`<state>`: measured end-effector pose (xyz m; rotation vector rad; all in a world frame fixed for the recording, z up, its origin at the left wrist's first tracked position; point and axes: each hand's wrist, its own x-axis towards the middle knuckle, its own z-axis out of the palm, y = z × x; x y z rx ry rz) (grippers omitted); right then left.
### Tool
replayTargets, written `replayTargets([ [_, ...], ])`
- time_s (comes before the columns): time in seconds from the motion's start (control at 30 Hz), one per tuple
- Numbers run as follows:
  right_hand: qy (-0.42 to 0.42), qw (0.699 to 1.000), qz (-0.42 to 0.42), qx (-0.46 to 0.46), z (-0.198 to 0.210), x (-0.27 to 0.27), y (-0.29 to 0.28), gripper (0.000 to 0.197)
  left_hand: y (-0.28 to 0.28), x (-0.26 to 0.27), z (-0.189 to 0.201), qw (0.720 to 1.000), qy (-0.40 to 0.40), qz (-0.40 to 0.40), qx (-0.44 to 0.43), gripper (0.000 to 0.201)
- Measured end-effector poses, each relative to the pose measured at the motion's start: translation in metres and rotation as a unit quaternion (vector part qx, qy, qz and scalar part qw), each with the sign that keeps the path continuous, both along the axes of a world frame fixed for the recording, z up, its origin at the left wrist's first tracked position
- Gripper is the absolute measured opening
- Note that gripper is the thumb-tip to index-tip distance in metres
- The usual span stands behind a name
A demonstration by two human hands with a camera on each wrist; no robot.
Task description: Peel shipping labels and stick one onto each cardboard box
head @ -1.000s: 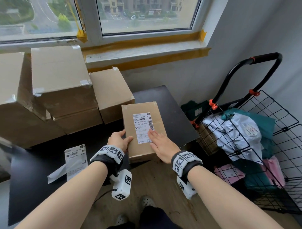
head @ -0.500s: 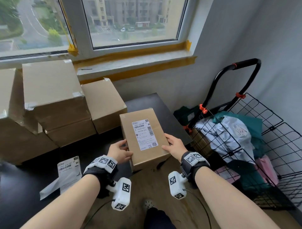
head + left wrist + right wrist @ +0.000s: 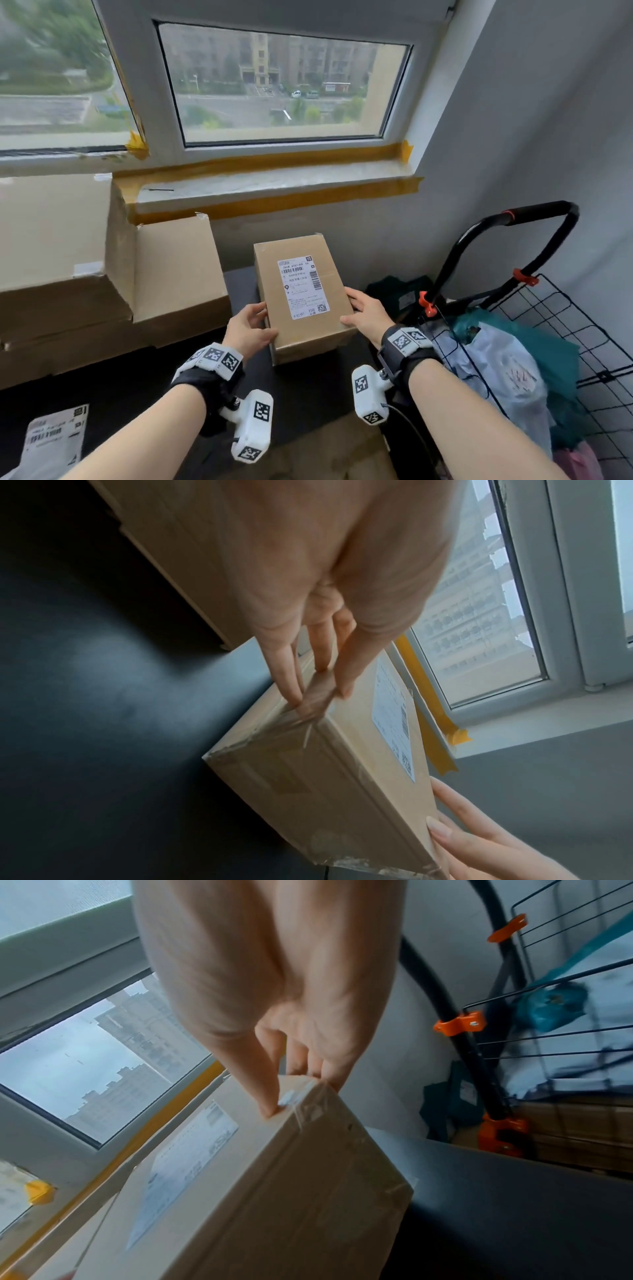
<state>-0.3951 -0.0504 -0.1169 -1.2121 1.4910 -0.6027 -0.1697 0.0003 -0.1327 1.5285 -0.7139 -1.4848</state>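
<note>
A small cardboard box [image 3: 308, 329] with a white shipping label [image 3: 303, 287] stuck on its top is held between both hands over the black table [image 3: 308, 401]. My left hand [image 3: 263, 320] grips its near left corner, thumb on top and fingers [image 3: 291, 674] down the side. My right hand [image 3: 349, 308] grips the near right corner the same way, thumb [image 3: 265, 1091] on the top edge. The box [image 3: 325, 764] [image 3: 274, 1191] shows clear tape on its end. I cannot tell whether its underside touches the table.
Larger plain cardboard boxes [image 3: 51, 240] [image 3: 178, 267] are stacked on the left of the table under the window sill [image 3: 274, 185]. A label sheet [image 3: 54, 442] lies at the near left. A black wire cart [image 3: 548, 342] full of bagged parcels stands on the right.
My right hand left the label and took the box's right side. Both hands have carried the box away from me toward the wall, and the head view has tilted up.
</note>
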Motion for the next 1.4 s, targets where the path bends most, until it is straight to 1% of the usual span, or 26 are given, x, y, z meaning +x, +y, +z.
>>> replayTargets([
  [0.17,-0.010,1.000,0.008,-0.003,-0.004,0.003,-0.067,0.062,-0.054,-0.004,-0.004,1.000,-0.013,0.027,-0.007,0.074],
  [0.33,-0.005,1.000,0.026,0.002,-0.008,0.007,-0.107,0.061,-0.091,-0.003,-0.012,0.997,-0.045,0.056,0.000,0.074],
  [0.47,0.013,0.999,0.045,0.005,-0.010,0.011,-0.123,0.063,-0.106,-0.002,-0.012,0.996,-0.071,0.057,0.003,0.074],
  [0.63,0.071,0.995,0.072,-0.005,-0.014,0.010,-0.132,0.065,-0.114,-0.010,-0.013,0.994,-0.103,0.040,0.013,0.078],
  [0.7,0.103,0.991,0.088,-0.013,-0.013,0.009,-0.132,0.064,-0.114,-0.011,-0.013,0.991,-0.132,0.027,0.013,0.077],
  [0.77,0.134,0.984,0.110,-0.026,-0.009,0.009,-0.130,0.058,-0.113,-0.011,-0.009,0.982,-0.189,-0.001,0.009,0.070],
  [0.8,0.152,0.980,0.121,-0.037,-0.006,0.009,-0.129,0.053,-0.113,-0.011,-0.004,0.971,-0.236,-0.026,0.005,0.063],
  [0.83,0.172,0.975,0.129,-0.048,-0.002,0.009,-0.126,0.050,-0.113,-0.012,0.003,0.954,-0.296,-0.059,0.002,0.056],
  [0.9,0.218,0.963,0.140,-0.071,0.006,0.010,-0.121,0.050,-0.112,-0.012,0.019,0.903,-0.411,-0.125,0.013,0.048],
  [0.93,0.246,0.954,0.147,-0.084,0.011,0.011,-0.118,0.051,-0.111,-0.011,0.029,0.878,-0.453,-0.155,0.017,0.045],
  [1.0,0.305,0.930,0.178,-0.106,0.024,0.017,-0.111,0.051,-0.107,-0.009,0.049,0.828,-0.523,-0.204,-0.005,0.041],
  [1.07,0.352,0.901,0.216,-0.133,0.040,0.027,-0.105,0.045,-0.101,-0.004,0.069,0.779,-0.582,-0.230,-0.042,0.036],
  [1.17,0.378,0.876,0.244,-0.172,0.062,0.046,-0.095,0.039,-0.089,0.010,0.093,0.727,-0.641,-0.237,-0.062,0.036],
  [1.2,0.386,0.870,0.249,-0.180,0.068,0.053,-0.091,0.038,-0.085,0.015,0.101,0.716,-0.653,-0.238,-0.067,0.035],
  [1.27,0.396,0.860,0.257,-0.191,0.083,0.069,-0.082,0.039,-0.074,0.028,0.115,0.705,-0.668,-0.229,-0.075,0.035],
  [1.4,0.393,0.845,0.278,-0.231,0.110,0.108,-0.059,0.038,-0.049,0.059,0.141,0.703,-0.681,-0.182,-0.091,0.036],
])
